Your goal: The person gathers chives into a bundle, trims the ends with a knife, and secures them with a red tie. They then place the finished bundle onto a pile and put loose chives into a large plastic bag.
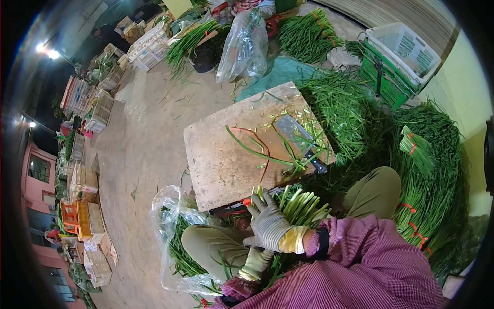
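My right hand (268,220), in a striped grey glove with a yellowish cuff, lies over a bunch of garlic chives (305,208), fingers curled along the pale stalk ends. Just below it, close to my lap, my left hand (256,262) wears a similar glove; its fingers are hidden behind the right hand and the leaves. Before me stands a worn wooden board (224,166) with loose green and reddish stalks (254,148) and pale trimmings across it. A cleaver (295,129) with a black handle lies flat at the board's right side.
Beside my left knee is a clear plastic bag (166,235) with greens. Heaped chives (339,116) and red-tied bundles (420,193) lie to the right. Stacked green and white baskets (389,73) stand beyond. Another person (247,5) sits at the top, near a black bucket (202,58).
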`<action>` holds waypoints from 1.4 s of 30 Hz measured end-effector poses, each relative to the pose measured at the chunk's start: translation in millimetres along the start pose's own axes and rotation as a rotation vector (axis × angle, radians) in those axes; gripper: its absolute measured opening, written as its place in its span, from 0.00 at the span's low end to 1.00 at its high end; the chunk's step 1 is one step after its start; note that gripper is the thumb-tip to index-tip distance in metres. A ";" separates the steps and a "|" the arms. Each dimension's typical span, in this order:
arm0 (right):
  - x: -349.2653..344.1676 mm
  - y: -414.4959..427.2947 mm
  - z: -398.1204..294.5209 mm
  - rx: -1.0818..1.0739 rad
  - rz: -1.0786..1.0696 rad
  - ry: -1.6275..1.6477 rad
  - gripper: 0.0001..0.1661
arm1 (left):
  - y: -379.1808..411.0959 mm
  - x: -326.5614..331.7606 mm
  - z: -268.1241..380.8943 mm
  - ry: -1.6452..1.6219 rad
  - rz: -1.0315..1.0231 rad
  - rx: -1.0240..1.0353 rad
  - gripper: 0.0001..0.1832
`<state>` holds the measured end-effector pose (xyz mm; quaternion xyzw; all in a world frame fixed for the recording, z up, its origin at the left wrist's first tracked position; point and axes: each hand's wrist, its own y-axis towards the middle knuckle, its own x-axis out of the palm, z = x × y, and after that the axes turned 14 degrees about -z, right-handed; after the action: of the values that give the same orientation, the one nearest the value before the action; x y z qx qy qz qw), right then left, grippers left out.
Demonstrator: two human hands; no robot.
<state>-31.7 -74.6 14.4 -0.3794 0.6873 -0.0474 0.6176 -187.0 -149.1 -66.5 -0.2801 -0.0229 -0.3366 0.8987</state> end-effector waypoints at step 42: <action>124.0 11.9 76.7 -0.513 -0.134 2.079 0.32 | -26.0 -10.8 39.9 -0.111 -0.094 -0.098 0.33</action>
<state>37.0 -107.2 -110.6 -0.3083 0.8432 -0.2352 -0.3724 -205.5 -138.1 -22.7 -0.3404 -0.0696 -0.3631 0.8645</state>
